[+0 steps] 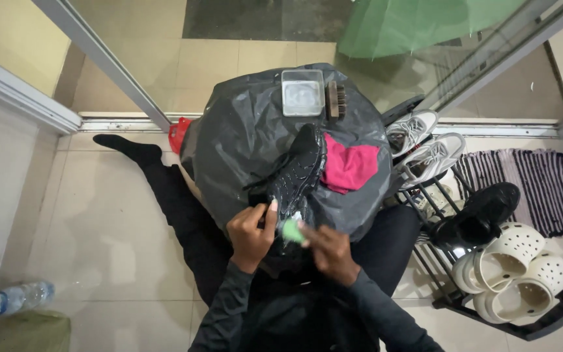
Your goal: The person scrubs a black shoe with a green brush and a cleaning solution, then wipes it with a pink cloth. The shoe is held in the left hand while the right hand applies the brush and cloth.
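A person in dark clothing sits on a pale tiled floor [99, 228] beside a sliding glass door [118, 72], one leg stretched out to their left. Across the lap lies a large black plastic bag [236, 150], spread like a cover. On the far edge of the bag stand a clear square plastic container [302, 92] and, just beside it, a brown wooden brush [335, 100] lying on its side. A black shoe [298, 173] rests in the middle of the bag, heel toward the person, its surface wet and shiny, and a crumpled pink cloth [350, 166] lies touching its right side. The left hand [252, 231] wraps its grip around the near end of the shoe, thumb up along the side. The right hand [327, 251] pinches a small green sponge [290, 231] in a narrow grip, pressed against the same end of the shoe. To the person's right, a black wire shoe rack [542, 322] holds pale grey sneakers [425, 146], a black clog [483, 212] and cream clogs [516, 270], with a striped mat [542, 189] behind. A plastic water bottle [8, 300] lies on the floor at the far left.
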